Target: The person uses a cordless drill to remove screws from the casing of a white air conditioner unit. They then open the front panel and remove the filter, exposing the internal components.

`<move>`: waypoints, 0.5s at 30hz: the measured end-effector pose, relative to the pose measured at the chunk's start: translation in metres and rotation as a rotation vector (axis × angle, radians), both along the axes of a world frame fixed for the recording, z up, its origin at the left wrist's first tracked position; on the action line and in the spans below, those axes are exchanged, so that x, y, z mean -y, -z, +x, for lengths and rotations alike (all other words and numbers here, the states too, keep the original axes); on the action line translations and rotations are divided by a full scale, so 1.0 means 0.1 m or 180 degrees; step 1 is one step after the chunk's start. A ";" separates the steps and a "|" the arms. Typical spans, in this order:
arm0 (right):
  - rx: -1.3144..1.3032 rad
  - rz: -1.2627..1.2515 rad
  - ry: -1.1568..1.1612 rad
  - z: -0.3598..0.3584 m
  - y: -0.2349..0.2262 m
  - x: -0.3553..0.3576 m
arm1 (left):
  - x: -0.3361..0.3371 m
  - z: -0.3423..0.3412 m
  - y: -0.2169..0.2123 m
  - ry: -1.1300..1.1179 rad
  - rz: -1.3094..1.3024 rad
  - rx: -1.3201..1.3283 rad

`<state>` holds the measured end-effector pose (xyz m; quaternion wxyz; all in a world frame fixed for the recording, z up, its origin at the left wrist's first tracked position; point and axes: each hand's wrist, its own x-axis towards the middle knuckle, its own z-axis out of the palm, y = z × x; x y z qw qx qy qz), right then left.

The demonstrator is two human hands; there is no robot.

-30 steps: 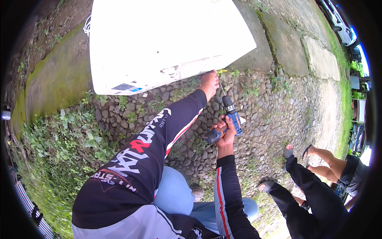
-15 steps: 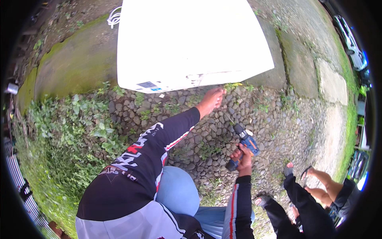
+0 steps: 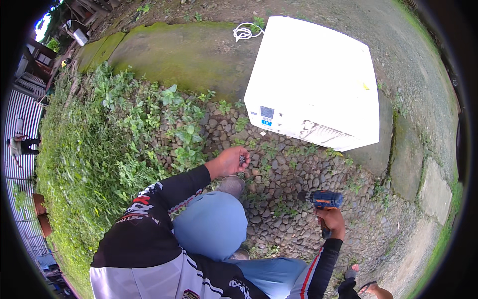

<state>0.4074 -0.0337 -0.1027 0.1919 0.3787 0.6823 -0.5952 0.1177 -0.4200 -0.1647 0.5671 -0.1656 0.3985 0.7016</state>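
My right hand [image 3: 332,220] grips a blue and black cordless drill [image 3: 326,199] by its handle, the chuck pointing left over the stones. My left hand [image 3: 230,162] is half curled, palm upward, around a small clump of dark metal pieces that look like screws [image 3: 242,160]. Beyond both hands, touching neither, a large white boxy appliance [image 3: 313,79] rests on a concrete slab. Its near side carries a dark label, a blue sticker and a printed panel. A coiled white cord [image 3: 243,33] lies beside its far left corner.
Rounded stones [image 3: 279,184] cover the ground under my hands. Leafy weeds [image 3: 124,144] grow thickly on the left. Mossy concrete slabs [image 3: 184,55] run across behind. Another person's feet [image 3: 368,287] show at the lower right, and a distant person [image 3: 22,145] stands far left.
My left hand has drawn back from the appliance's near edge toward my knee. The drill has swung from pointing away to pointing left. My view has shifted, placing the appliance farther right.
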 end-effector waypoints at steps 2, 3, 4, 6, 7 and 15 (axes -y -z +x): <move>0.0394 0.0187 -0.0593 -0.18 -0.15 0.12 | 0.26 -0.16 -0.12 0.0020 -0.0543 -0.0128; 0.0194 0.0032 -0.0469 -0.25 -0.22 0.22 | 0.39 -0.29 -0.23 0.0031 -0.0932 -0.0202; 0.0013 -0.0076 -0.0335 -0.30 -0.30 0.31 | 0.52 -0.41 -0.36 -0.0034 -0.0902 -0.0278; 0.0090 -0.0070 -0.0427 -0.35 -0.46 0.49 | 0.77 -0.66 -0.70 -0.0253 -0.1027 -0.0444; 0.0163 -0.0011 -0.0299 -0.36 -0.52 0.60 | 0.88 -0.79 -0.89 -0.0354 -0.1086 -0.0515; 0.0846 0.0848 -0.0421 0.04 -1.32 1.84 | 2.01 -0.83 -2.65 -0.0178 -0.1304 -0.0845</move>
